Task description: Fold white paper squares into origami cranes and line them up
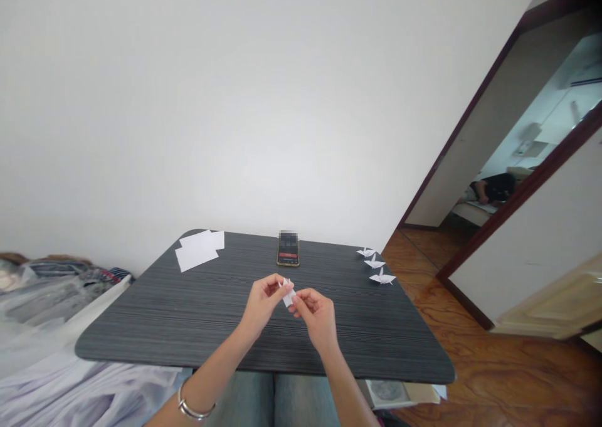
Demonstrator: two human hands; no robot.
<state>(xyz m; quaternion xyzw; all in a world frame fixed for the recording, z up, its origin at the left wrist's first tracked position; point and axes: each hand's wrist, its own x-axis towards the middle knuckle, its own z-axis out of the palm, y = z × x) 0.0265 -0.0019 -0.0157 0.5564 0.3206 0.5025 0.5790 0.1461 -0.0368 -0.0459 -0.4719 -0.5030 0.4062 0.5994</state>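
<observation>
Over the dark striped tabletop [141,326] — left hand [261,305] and right hand [317,317] pinch folded white paper [289,296], fingertips closed on it; too hard a pinch could crease or tear it

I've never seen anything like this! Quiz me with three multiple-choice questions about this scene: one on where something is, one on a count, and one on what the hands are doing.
1. Where on the dark striped table do the folded paper cranes stand?
A. Along its left side
B. Along its right side
C. Right beside the hands

2. How many cranes are there?
A. Two
B. Three
C. Five

3. What are the left hand and right hand doing?
A. Lying flat on the table
B. Holding a phone
C. Pinching a small white paper

Answers:
1. B, because the cranes sit near the table's right edge.
2. B, because three stand in a loose row.
3. C, because the fingertips of both hands meet on the paper above the table.
</observation>
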